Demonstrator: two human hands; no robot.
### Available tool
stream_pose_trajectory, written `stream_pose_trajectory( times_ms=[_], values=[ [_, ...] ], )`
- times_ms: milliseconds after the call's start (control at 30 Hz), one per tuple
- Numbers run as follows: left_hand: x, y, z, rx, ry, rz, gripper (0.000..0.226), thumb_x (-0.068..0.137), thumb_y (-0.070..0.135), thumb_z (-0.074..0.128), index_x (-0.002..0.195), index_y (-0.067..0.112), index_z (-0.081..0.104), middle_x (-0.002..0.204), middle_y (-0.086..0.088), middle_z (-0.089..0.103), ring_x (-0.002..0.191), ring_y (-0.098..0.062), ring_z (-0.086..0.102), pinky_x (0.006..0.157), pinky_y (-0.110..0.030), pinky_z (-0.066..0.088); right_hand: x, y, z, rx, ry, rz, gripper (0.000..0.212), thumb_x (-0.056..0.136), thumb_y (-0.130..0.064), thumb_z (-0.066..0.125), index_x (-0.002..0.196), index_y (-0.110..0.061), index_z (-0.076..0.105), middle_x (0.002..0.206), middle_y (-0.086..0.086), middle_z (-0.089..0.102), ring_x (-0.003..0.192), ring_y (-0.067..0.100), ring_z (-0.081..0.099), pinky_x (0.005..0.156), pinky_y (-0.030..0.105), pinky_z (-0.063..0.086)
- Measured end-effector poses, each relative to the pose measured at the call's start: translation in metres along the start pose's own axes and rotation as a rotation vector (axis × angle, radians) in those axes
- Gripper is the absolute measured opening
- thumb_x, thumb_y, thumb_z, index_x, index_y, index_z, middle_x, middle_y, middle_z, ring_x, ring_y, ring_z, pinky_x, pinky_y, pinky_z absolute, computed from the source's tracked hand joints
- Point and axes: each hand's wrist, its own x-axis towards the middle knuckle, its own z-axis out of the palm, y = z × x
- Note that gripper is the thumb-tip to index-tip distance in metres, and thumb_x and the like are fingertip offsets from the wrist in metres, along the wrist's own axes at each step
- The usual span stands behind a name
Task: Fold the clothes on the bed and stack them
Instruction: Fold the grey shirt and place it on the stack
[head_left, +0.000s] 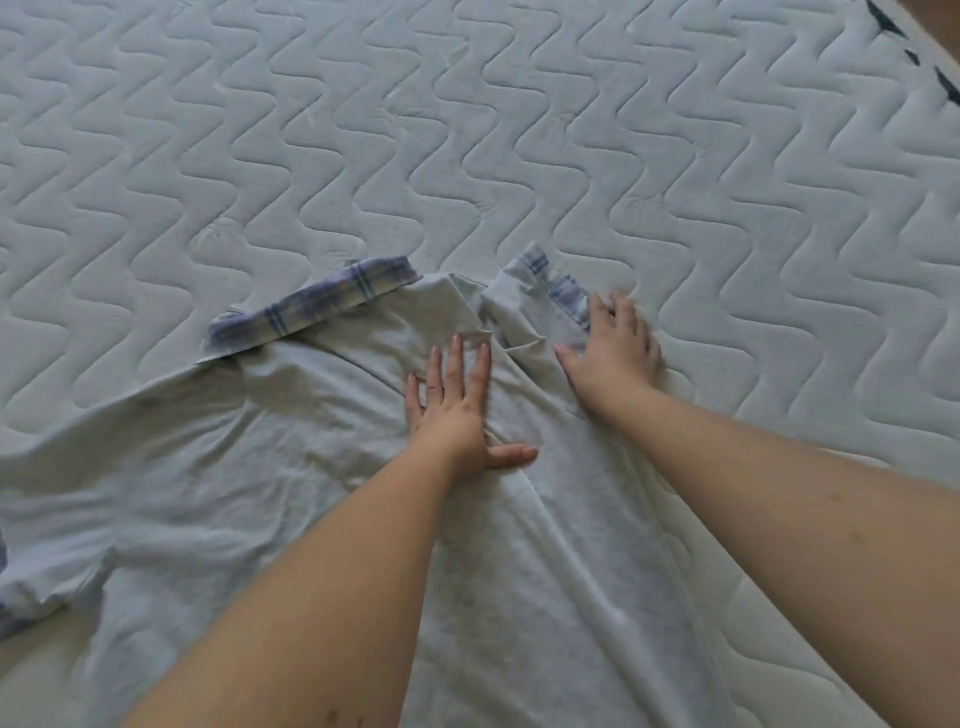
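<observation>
Nearest me, my forearms reach out over the shirt (260, 467), a pale grey one spread on the mattress (467, 130) with its collar (306, 306) pointing away. My left hand (457, 400) lies flat, fingers straight and thumb out, pressing the cloth near the middle, I'd say to pin it while the side goes over. My right hand (613, 348) is spread flat on the folded-in sleeve (550, 291), whose plaid cuff shows by the fingers; it grips nothing. The hands sit near each other, not touching. Beyond, the quilted white mattress runs on, a dark-trimmed edge (893, 31) at the far right corner.
</observation>
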Motion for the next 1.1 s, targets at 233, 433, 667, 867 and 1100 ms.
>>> stream_pose_trajectory(
  times_ms=[233, 433, 667, 867, 1100],
  values=[
    [0.001, 0.000, 0.000, 0.009, -0.011, -0.009, 0.136, 0.047, 0.097, 0.044, 0.134, 0.042, -0.045, 0.142, 0.007, -0.054, 0.131, -0.020, -0.048, 0.108, -0.052, -0.024, 0.013, 0.003, -0.009, 0.230, 0.005, -0.044, 0.059, 0.085, -0.036, 0.072, 0.133, -0.016, 0.044, 0.131, 0.011, 0.052, 0.118, 0.032, 0.049, 0.094, 0.037, 0.039],
    [-0.001, -0.001, 0.006, 0.002, 0.079, 0.008, 0.136, 0.044, 0.100, 0.035, 0.139, 0.039, -0.040, 0.147, 0.006, -0.048, 0.135, -0.019, -0.045, 0.111, -0.050, -0.022, 0.003, 0.042, -0.018, 0.331, 0.170, -0.001, 0.033, 0.088, -0.025, 0.068, 0.116, -0.012, 0.057, 0.117, 0.013, 0.059, 0.104, 0.034, 0.056, 0.076, 0.035, 0.037],
    [-0.003, -0.003, 0.012, 0.023, 0.188, 0.026, 0.133, 0.049, 0.103, 0.023, 0.143, 0.031, -0.037, 0.151, 0.006, -0.043, 0.139, -0.015, -0.040, 0.111, -0.043, -0.024, -0.007, 0.072, -0.019, 0.390, 0.266, 0.167, 0.028, 0.090, -0.027, 0.065, 0.109, -0.011, 0.053, 0.114, 0.011, 0.058, 0.102, 0.032, 0.054, 0.075, 0.033, 0.035],
    [-0.003, -0.002, 0.009, 0.034, 0.126, 0.025, 0.130, 0.051, 0.100, 0.030, 0.142, 0.036, -0.038, 0.146, 0.007, -0.049, 0.130, -0.014, -0.049, 0.112, -0.048, -0.021, -0.010, 0.055, -0.017, 0.327, 0.230, 0.246, 0.060, 0.087, -0.039, 0.067, 0.135, -0.012, 0.043, 0.135, 0.015, 0.049, 0.121, 0.036, 0.049, 0.098, 0.042, 0.040],
    [0.000, -0.004, 0.011, 0.016, 0.126, 0.027, 0.130, 0.047, 0.102, 0.027, 0.141, 0.039, -0.038, 0.145, 0.009, -0.051, 0.131, -0.014, -0.049, 0.111, -0.048, -0.021, 0.001, 0.067, -0.026, 0.470, 0.310, 0.309, 0.021, 0.088, -0.032, 0.067, 0.097, -0.016, 0.056, 0.095, 0.005, 0.063, 0.093, 0.029, 0.059, 0.072, 0.030, 0.035]
  ],
)
